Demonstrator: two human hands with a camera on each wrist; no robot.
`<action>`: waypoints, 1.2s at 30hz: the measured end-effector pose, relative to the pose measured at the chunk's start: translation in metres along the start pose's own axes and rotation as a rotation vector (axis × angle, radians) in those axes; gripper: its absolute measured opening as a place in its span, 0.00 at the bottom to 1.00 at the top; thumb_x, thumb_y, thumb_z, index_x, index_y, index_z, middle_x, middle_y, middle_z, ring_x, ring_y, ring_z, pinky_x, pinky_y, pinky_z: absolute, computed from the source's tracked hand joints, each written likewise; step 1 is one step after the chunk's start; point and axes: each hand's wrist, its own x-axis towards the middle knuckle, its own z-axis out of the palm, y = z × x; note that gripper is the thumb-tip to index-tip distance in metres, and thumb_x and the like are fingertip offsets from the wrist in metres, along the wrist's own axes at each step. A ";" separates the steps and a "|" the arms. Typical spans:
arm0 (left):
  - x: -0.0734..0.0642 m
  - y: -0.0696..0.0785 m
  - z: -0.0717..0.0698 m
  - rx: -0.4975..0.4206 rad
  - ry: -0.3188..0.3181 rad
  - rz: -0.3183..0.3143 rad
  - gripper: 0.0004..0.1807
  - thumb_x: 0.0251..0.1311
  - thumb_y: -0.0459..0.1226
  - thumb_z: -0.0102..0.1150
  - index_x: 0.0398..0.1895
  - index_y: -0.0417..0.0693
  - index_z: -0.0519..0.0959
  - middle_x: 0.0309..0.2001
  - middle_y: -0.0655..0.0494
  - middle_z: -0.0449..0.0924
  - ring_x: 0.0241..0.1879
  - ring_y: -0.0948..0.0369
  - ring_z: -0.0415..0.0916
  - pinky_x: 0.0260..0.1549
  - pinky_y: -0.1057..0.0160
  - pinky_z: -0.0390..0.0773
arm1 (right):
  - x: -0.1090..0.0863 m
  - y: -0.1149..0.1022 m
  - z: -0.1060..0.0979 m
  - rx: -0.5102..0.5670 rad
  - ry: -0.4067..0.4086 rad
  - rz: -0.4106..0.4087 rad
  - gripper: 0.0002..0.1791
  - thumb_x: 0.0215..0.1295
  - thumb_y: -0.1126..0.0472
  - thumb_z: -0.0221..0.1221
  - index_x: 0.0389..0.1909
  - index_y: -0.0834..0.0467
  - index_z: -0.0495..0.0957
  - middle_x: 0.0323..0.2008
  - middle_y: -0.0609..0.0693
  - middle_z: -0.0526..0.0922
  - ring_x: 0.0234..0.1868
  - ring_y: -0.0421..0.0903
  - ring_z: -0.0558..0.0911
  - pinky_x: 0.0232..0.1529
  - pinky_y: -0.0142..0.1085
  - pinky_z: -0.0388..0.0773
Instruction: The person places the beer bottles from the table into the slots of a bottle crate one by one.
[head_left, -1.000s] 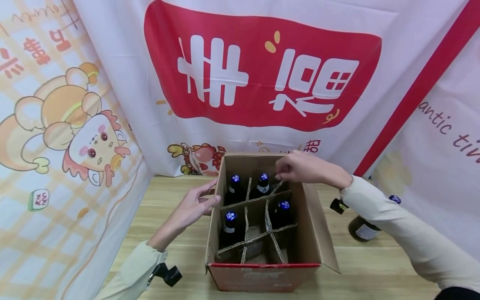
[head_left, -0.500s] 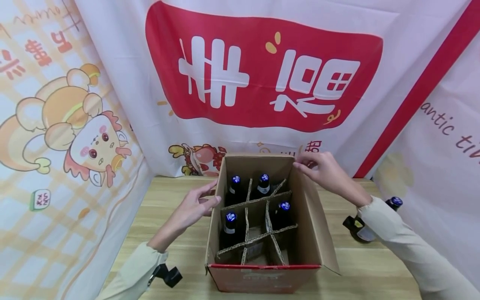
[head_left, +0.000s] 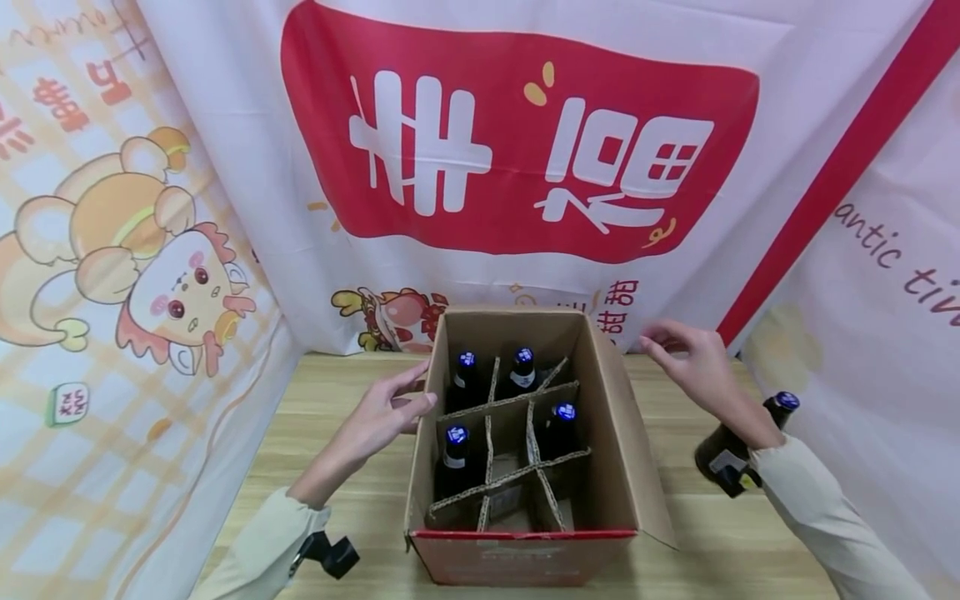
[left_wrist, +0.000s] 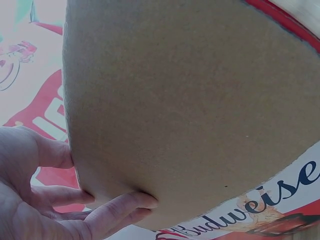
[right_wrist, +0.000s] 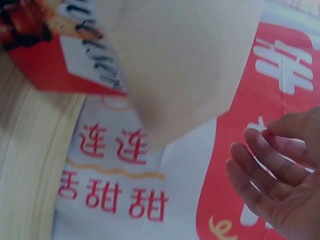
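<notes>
An open cardboard box (head_left: 517, 558) with a Budweiser print stands on the table. Corrugated dividers (head_left: 510, 477) split it into compartments, several of which hold dark bottles (head_left: 454, 458) with blue caps; two near compartments at the middle and right show no bottle. My left hand (head_left: 382, 417) rests at the box's left side, its extended fingers (left_wrist: 120, 207) touching the brown flap (left_wrist: 190, 110). Past the box's right side my right hand (head_left: 693, 362) hovers in the air with loosely bent fingers, holding nothing. The right flap (right_wrist: 185, 65) lies beside it in the right wrist view.
Another dark bottle (head_left: 722, 450) with a blue cap stands on the wooden table (head_left: 712, 542) at the right, partly covered by my right wrist and its camera. Behind the box hangs a white cloth (head_left: 660, 283) with a red printed panel. A patterned cloth (head_left: 150, 450) hangs at the left.
My right hand has moved right, from over the box's far compartments, past its far right corner, to outside the box. My left hand has stayed at the left side.
</notes>
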 end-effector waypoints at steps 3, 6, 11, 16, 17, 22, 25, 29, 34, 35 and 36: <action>0.000 0.001 0.001 -0.003 0.001 -0.009 0.37 0.75 0.39 0.57 0.83 0.43 0.57 0.74 0.29 0.65 0.64 0.38 0.78 0.52 0.50 0.88 | -0.010 0.009 -0.005 -0.042 0.004 0.054 0.08 0.71 0.61 0.67 0.48 0.59 0.86 0.40 0.54 0.90 0.39 0.49 0.86 0.44 0.13 0.75; -0.001 0.001 0.001 0.002 0.002 -0.016 0.37 0.75 0.40 0.57 0.83 0.43 0.57 0.75 0.29 0.63 0.64 0.38 0.78 0.53 0.49 0.88 | -0.019 0.021 -0.008 -0.087 0.020 0.084 0.08 0.72 0.61 0.66 0.47 0.59 0.86 0.39 0.54 0.89 0.38 0.48 0.85 0.43 0.14 0.76; -0.002 0.001 0.000 0.001 -0.005 -0.012 0.37 0.76 0.41 0.57 0.83 0.44 0.57 0.79 0.30 0.57 0.64 0.38 0.78 0.56 0.48 0.87 | -0.031 0.043 -0.013 -0.125 0.085 0.130 0.07 0.72 0.62 0.65 0.45 0.62 0.85 0.36 0.56 0.89 0.35 0.36 0.82 0.40 0.12 0.75; -0.001 0.000 0.000 -0.007 -0.014 -0.003 0.37 0.76 0.41 0.57 0.83 0.43 0.57 0.79 0.31 0.56 0.65 0.39 0.77 0.56 0.48 0.86 | -0.045 0.058 -0.022 -0.057 0.098 0.218 0.11 0.75 0.60 0.62 0.45 0.66 0.84 0.38 0.62 0.88 0.35 0.19 0.75 0.39 0.09 0.72; -0.001 0.000 0.000 -0.008 -0.014 -0.002 0.37 0.76 0.41 0.57 0.83 0.43 0.57 0.79 0.31 0.56 0.65 0.39 0.77 0.56 0.48 0.86 | -0.048 0.060 -0.024 -0.052 0.103 0.232 0.12 0.76 0.60 0.62 0.46 0.66 0.83 0.39 0.63 0.87 0.36 0.17 0.74 0.39 0.09 0.72; -0.001 0.000 0.000 -0.001 -0.011 -0.012 0.37 0.76 0.41 0.57 0.83 0.44 0.57 0.79 0.31 0.56 0.65 0.39 0.77 0.57 0.47 0.86 | -0.062 0.069 -0.030 -0.195 0.237 0.228 0.09 0.74 0.63 0.61 0.44 0.66 0.84 0.39 0.64 0.88 0.37 0.33 0.82 0.38 0.21 0.73; -0.001 -0.001 -0.001 0.005 -0.003 -0.024 0.37 0.75 0.42 0.57 0.83 0.45 0.57 0.79 0.31 0.57 0.65 0.39 0.78 0.57 0.47 0.86 | -0.071 0.076 -0.033 -0.313 0.310 0.233 0.08 0.70 0.65 0.61 0.41 0.67 0.84 0.39 0.66 0.88 0.41 0.58 0.85 0.39 0.44 0.77; -0.001 -0.002 -0.001 0.008 0.007 -0.035 0.38 0.75 0.42 0.58 0.83 0.47 0.57 0.79 0.32 0.57 0.64 0.40 0.79 0.57 0.46 0.85 | -0.085 0.086 -0.038 -0.351 0.227 0.321 0.09 0.69 0.68 0.59 0.40 0.69 0.84 0.40 0.71 0.87 0.41 0.71 0.83 0.36 0.60 0.76; 0.000 -0.002 -0.001 0.004 -0.002 -0.029 0.37 0.75 0.41 0.57 0.83 0.46 0.57 0.80 0.33 0.55 0.64 0.39 0.78 0.58 0.47 0.85 | -0.101 0.098 -0.037 -0.253 0.267 0.485 0.16 0.71 0.68 0.56 0.54 0.73 0.79 0.49 0.76 0.83 0.49 0.73 0.80 0.48 0.62 0.75; 0.000 -0.002 -0.001 0.002 -0.007 -0.025 0.37 0.75 0.41 0.57 0.83 0.45 0.57 0.80 0.32 0.56 0.65 0.39 0.77 0.57 0.48 0.85 | -0.104 0.100 -0.035 -0.239 0.321 0.512 0.18 0.72 0.66 0.57 0.56 0.73 0.77 0.51 0.75 0.83 0.51 0.71 0.80 0.51 0.57 0.75; 0.000 -0.002 -0.001 -0.002 -0.007 -0.023 0.37 0.75 0.41 0.57 0.83 0.45 0.57 0.79 0.31 0.56 0.65 0.39 0.77 0.57 0.48 0.86 | -0.106 0.103 -0.032 -0.220 0.376 0.539 0.19 0.72 0.65 0.58 0.58 0.73 0.76 0.52 0.73 0.83 0.52 0.68 0.81 0.53 0.51 0.78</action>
